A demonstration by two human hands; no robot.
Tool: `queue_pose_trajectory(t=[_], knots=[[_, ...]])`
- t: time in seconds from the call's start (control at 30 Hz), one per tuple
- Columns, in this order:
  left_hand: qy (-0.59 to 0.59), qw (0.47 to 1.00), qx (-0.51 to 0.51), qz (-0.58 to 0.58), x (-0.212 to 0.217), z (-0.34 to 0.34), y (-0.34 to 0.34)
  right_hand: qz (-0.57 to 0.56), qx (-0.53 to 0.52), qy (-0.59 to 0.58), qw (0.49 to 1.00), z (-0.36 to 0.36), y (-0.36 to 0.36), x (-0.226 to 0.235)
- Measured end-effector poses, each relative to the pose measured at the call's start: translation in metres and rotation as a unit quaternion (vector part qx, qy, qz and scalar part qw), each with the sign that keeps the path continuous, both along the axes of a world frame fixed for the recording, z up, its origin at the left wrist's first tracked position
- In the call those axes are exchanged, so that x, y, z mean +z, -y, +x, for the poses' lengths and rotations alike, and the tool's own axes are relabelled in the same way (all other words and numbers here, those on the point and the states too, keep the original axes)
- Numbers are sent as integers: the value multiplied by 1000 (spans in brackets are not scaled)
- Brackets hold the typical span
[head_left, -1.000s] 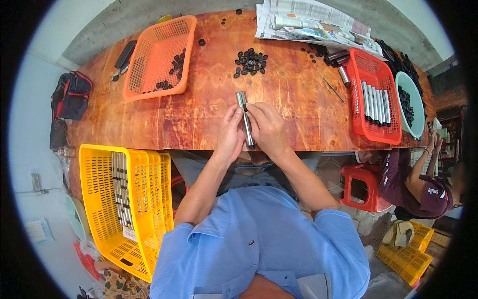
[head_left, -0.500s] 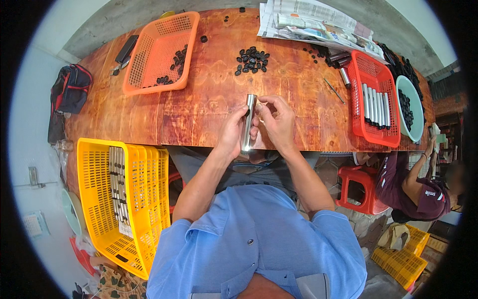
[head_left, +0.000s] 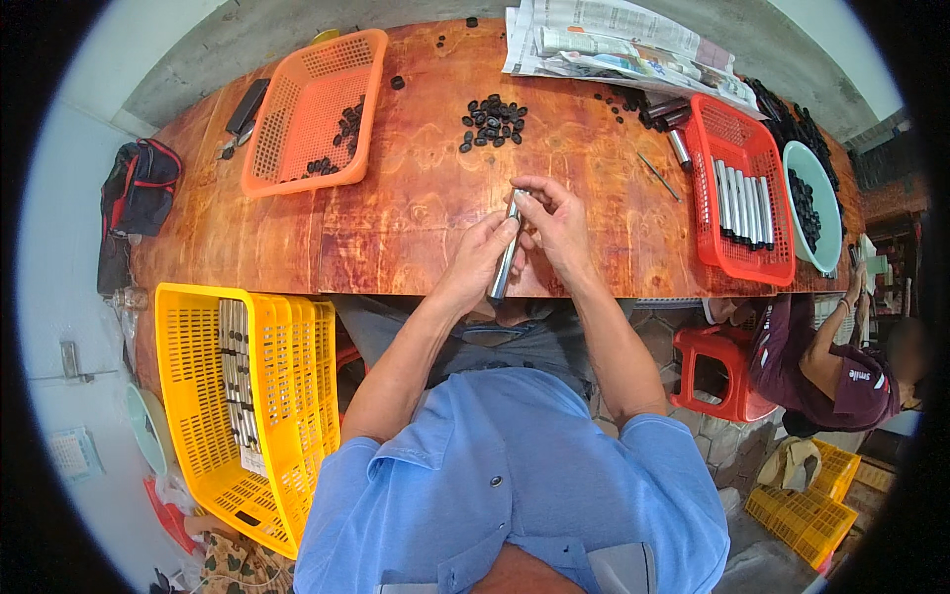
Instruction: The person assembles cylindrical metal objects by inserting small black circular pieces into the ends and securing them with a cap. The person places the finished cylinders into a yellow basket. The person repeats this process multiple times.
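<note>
A shiny metal tube point(head_left: 506, 259) slants between my hands above the near edge of the wooden table point(head_left: 396, 238). My left hand point(head_left: 477, 255) is closed round its middle, thumb along the side. The fingers of my right hand point(head_left: 556, 223) are closed on the tube's far end, thumb and forefinger at its tip; whether a small part sits under them I cannot make out. Straight ahead lies a loose pile of small black oval caps point(head_left: 492, 123). An orange basket point(head_left: 315, 111) with more black caps stands to the far left.
At right, a red basket point(head_left: 740, 259) holds several silver tubes with black ends, beside a pale green bowl point(head_left: 833, 247) of black parts. A thin rod point(head_left: 658, 176) and newspapers point(head_left: 594, 40) lie on the table. A yellow crate point(head_left: 188, 465) stands at left. Another person point(head_left: 816, 361) sits at right.
The tube has tilted further, its far end shifting to the right. My right hand has moved from beside the tube onto its far end.
</note>
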State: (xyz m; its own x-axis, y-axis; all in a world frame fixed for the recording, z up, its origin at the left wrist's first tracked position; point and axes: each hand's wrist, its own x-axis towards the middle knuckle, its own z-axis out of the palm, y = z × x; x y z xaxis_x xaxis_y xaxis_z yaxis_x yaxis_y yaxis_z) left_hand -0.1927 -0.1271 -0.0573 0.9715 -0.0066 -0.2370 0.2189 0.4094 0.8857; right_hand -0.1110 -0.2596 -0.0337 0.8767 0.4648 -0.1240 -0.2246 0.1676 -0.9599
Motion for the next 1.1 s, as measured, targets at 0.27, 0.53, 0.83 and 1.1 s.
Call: queue_pose_trajectory(t=[0.27, 0.53, 0.83, 1.1], knots=[[111, 923, 28, 368, 8, 21, -8, -4, 22, 99, 995, 31, 15, -11], [297, 694, 62, 653, -7, 50, -19, -180, 23, 229, 956, 73, 27, -31], [308, 678, 46, 666, -23, 57, -19, -213, 30, 145, 966, 67, 28, -42], [311, 680, 60, 661, -22, 53, -16, -156, 6, 200, 967, 57, 34, -56]])
